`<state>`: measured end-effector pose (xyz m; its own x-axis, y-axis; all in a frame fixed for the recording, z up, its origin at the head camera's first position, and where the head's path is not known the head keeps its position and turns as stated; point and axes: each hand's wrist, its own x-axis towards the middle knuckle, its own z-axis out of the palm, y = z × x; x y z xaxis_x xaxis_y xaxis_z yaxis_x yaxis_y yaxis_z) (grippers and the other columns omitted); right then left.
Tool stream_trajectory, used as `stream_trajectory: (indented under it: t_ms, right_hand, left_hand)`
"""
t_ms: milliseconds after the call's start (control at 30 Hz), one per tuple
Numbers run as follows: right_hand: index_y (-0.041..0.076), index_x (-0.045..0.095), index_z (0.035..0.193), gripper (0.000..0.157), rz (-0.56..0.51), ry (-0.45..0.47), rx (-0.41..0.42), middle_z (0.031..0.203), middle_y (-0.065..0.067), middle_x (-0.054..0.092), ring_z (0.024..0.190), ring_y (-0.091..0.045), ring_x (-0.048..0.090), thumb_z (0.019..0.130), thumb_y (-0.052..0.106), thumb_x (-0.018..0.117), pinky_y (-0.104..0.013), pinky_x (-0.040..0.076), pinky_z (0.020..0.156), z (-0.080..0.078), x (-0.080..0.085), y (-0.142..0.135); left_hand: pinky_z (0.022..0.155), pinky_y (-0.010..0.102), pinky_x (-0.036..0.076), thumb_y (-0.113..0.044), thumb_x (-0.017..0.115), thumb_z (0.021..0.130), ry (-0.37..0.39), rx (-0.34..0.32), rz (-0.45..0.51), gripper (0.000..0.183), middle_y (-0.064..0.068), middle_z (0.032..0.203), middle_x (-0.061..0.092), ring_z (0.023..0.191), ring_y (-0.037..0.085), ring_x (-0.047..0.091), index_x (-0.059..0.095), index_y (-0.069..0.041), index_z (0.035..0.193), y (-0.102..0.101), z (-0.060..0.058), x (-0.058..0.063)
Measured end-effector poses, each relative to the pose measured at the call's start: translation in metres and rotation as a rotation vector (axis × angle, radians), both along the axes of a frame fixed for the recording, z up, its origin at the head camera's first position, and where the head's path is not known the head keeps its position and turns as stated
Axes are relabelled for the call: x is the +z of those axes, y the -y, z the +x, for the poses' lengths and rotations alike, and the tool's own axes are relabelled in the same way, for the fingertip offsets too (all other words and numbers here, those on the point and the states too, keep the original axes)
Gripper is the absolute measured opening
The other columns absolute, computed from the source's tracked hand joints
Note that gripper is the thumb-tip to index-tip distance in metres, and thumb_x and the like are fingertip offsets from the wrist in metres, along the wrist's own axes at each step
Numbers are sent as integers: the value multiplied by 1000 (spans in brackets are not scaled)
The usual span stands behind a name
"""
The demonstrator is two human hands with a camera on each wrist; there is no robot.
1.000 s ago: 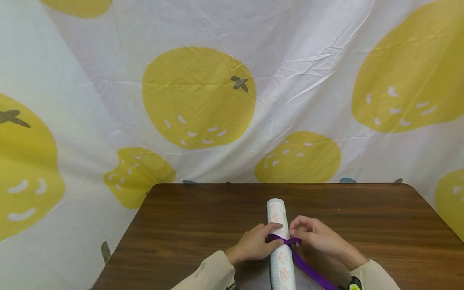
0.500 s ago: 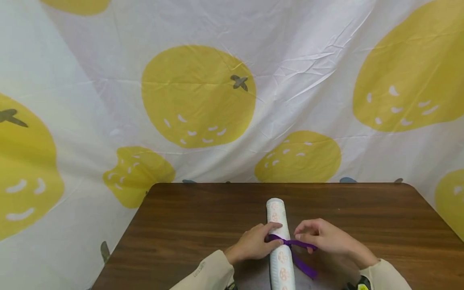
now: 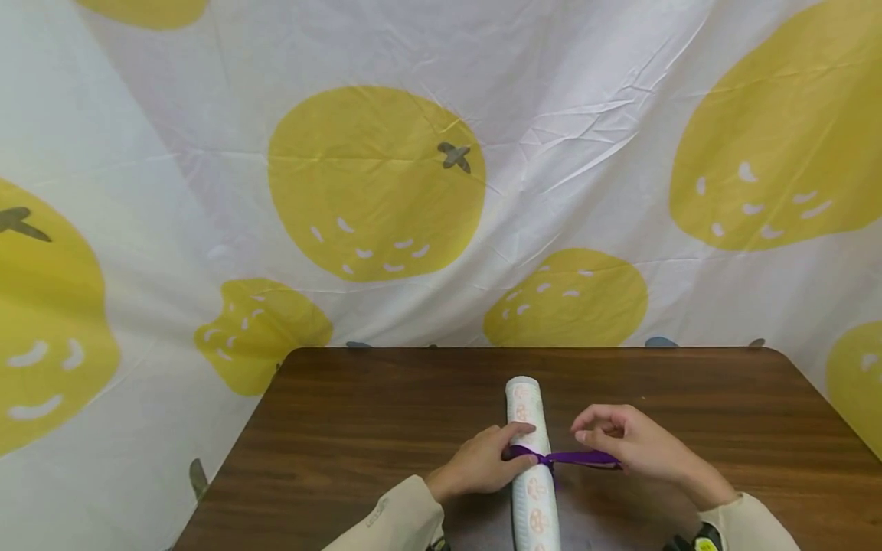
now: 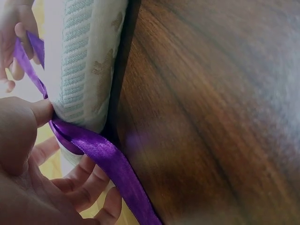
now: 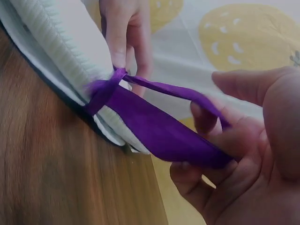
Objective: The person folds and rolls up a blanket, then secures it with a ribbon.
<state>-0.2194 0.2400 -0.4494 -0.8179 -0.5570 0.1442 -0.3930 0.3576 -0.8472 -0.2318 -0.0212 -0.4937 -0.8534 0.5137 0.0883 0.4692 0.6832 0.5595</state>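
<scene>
A white patterned cloth roll, with a purple ribbon knotted round its middle, lies lengthwise on the table. My left hand holds the roll from the left, thumb pressed at the knot and index finger laid across the top. In the left wrist view a flat ribbon tail runs past its curled fingers. To the right of the roll my right hand holds ribbon stretched out from the knot. In the right wrist view, one narrow and one wide ribbon stretch reach its curled fingers; thumb and index finger stand apart.
The dark wooden table has rounded far corners. Behind it hangs a white curtain printed with yellow fruit. Light sleeves cover both forearms.
My right hand has moved right, away from the roll, drawing the ribbon out longer and straighter. The tail hanging toward the lower right has swung up toward it. My left hand stays put.
</scene>
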Motion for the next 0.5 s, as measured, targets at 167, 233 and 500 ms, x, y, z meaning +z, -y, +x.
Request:
stream_trajectory:
  t_ms: [167,233,500]
  right_hand:
    - [15,63,103,17,101,-42,-47,58,5,49,45,0,37,92,26,58,-24,35,39,-1,1,-7]
    - [13,63,105,20,127,-23,-54,59,3,54,46,-3,43,92,27,59,-24,39,42,-1,2,-10]
    - [9,67,99,19,135,24,1,66,-4,60,55,-13,55,92,25,59,-24,42,45,-3,-7,-12]
  left_hand:
    - [55,21,35,-47,57,88,2,4,7,44,-4,81,51,70,4,45,51,-34,129,0,0,-1]
    - [54,21,35,-46,57,88,0,-2,9,44,-4,80,51,69,4,44,51,-33,129,0,-1,-1]
    - [51,17,37,-33,60,89,-15,-66,96,43,-7,67,49,57,1,43,52,-18,129,0,0,0]
